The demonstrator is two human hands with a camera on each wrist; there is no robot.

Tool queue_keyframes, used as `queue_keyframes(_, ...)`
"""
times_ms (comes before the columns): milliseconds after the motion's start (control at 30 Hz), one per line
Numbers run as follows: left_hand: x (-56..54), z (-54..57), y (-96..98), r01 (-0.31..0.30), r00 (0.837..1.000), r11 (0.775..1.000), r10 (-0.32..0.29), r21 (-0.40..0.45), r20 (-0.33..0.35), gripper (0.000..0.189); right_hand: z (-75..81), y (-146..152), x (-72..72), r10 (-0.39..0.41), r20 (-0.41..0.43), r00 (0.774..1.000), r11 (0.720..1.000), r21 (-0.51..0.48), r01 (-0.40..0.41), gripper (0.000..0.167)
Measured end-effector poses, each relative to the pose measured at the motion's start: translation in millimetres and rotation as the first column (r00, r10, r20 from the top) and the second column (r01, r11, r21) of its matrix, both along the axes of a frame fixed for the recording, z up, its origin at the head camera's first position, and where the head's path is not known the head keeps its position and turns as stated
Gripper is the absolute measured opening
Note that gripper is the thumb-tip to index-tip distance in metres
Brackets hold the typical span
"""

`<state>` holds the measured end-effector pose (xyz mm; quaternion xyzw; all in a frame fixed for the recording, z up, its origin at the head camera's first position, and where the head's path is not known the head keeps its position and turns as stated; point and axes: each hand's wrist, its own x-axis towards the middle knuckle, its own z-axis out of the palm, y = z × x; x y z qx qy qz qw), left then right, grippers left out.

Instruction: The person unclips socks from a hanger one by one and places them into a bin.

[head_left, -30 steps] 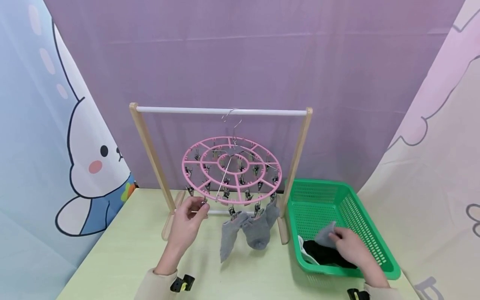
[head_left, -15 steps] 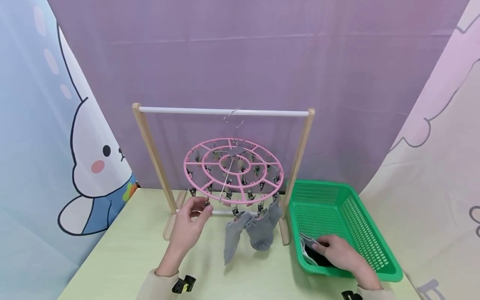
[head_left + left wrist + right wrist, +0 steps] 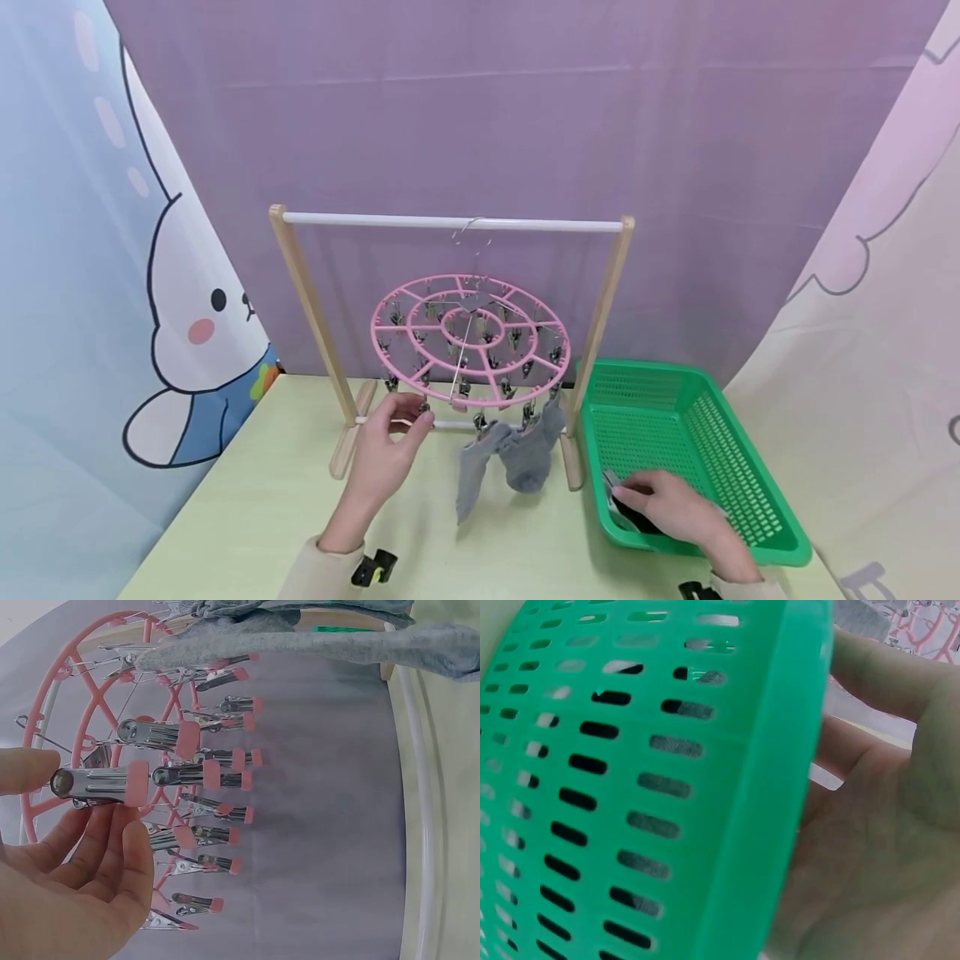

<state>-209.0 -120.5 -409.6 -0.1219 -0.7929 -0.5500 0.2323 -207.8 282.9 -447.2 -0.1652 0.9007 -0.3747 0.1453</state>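
Observation:
A pink round clip hanger [image 3: 471, 340] hangs from a white rail, with grey socks [image 3: 528, 457] clipped along its near right edge. My left hand [image 3: 386, 450] pinches a metal clip [image 3: 101, 785] with pink tips at the hanger's near left edge. The clip's end sits between thumb and fingers, with no cloth in it. Inside the green basket [image 3: 697, 442], my right hand [image 3: 671, 507] holds a grey sock [image 3: 611, 482] by the left wall, above black cloth [image 3: 633, 517]. In the right wrist view, the basket's wall hides the fingertips.
A wooden stand [image 3: 311, 312] carries the white rail [image 3: 390, 220] above the pale table [image 3: 247, 483]. Several more clips [image 3: 217, 757] dangle close to the left hand. A purple cloth [image 3: 480, 125] hangs behind, with printed curtains at both sides.
My right hand has lowered the grey sock toward the basket's near left side. The left hand stays at the clip. Hanger and stand shift slightly right in the view.

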Motion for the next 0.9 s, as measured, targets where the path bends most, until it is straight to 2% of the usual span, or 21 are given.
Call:
queue_keyframes(300, 1.5, 1.3, 2.4, -0.024, 1.0, 1.0, 0.024, -0.015, -0.009, 0.025, 2.0, -0.5, 0.7, 0.011, 0.012, 1.0, 1.0, -0.026, -0.01, 0.023)
queue_keyframes(400, 3.8, 1.2, 4.9, -0.046, 0.998, 0.998, 0.044, -0.03, -0.053, 0.026, 1.0, 0.9, -0.3, 0.001, 0.013, 1.0, 1.0, -0.019, -0.001, 0.025)
queue_keyframes(500, 7.6, 0.3, 9.8, -0.089, 0.986, 0.995, 0.082, -0.043, -0.146, 0.032, -0.2, 1.6, -0.6, 0.002, 0.02, 1.0, 1.0, -0.018, -0.001, 0.026)
queue_keyframes(567, 10.4, -0.4, 14.1, -0.137, 0.963, 0.989, 0.121, -0.049, -0.24, 0.035, -0.6, 1.8, -0.4, 0.001, 0.022, 1.0, 1.0, -0.018, -0.001, 0.027)
queue_keyframes(600, 11.6, -0.6, 16.3, -0.16, 0.945, 0.986, 0.138, -0.05, -0.296, 0.035, -0.6, 1.8, -0.3, 0.0, 0.022, 1.0, 1.0, -0.018, 0.0, 0.027)
queue_keyframes(667, 13.4, -0.6, 21.3, -0.204, 0.894, 0.978, 0.165, -0.05, -0.416, 0.032, -0.4, 1.7, -0.1, -0.004, 0.025, 1.0, 1.0, -0.02, 0.004, 0.027)
queue_keyframes(733, 14.5, -0.2, 26.7, -0.233, 0.837, 0.971, 0.168, -0.062, -0.52, 0.025, -0.1, 1.5, 0.0, -0.011, 0.028, 1.0, 1.0, -0.019, 0.011, 0.027)
queue_keyframes(767, 14.8, 0.0, 29.5, -0.239, 0.814, 0.968, 0.158, -0.074, -0.559, 0.022, 0.1, 1.3, 0.0, -0.014, 0.029, 0.999, 1.0, -0.019, 0.015, 0.027)
queue_keyframes(800, 14.9, 0.0, 32.3, -0.237, 0.797, 0.967, 0.141, -0.09, -0.587, 0.02, 0.4, 1.0, 0.0, -0.017, 0.03, 0.999, 1.0, -0.019, 0.018, 0.027)
queue_keyframes(833, 15.3, 0.0, 35.2, -0.235, 0.788, 0.966, 0.121, -0.112, -0.603, 0.018, 0.5, 0.7, -0.1, -0.022, 0.032, 0.999, 1.0, -0.018, 0.023, 0.027)
queue_keyframes(867, 15.6, -0.2, 38.1, -0.227, 0.789, 0.964, 0.097, -0.141, -0.607, 0.017, 0.6, 0.4, -0.3, -0.026, 0.033, 0.999, 0.999, -0.018, 0.027, 0.027)
queue_keyframes(900, 16.0, -0.7, 40.9, -0.217, 0.797, 0.961, 0.074, -0.171, -0.6, 0.017, 0.7, 0.1, -0.5, -0.031, 0.034, 0.999, 0.999, -0.017, 0.032, 0.028)
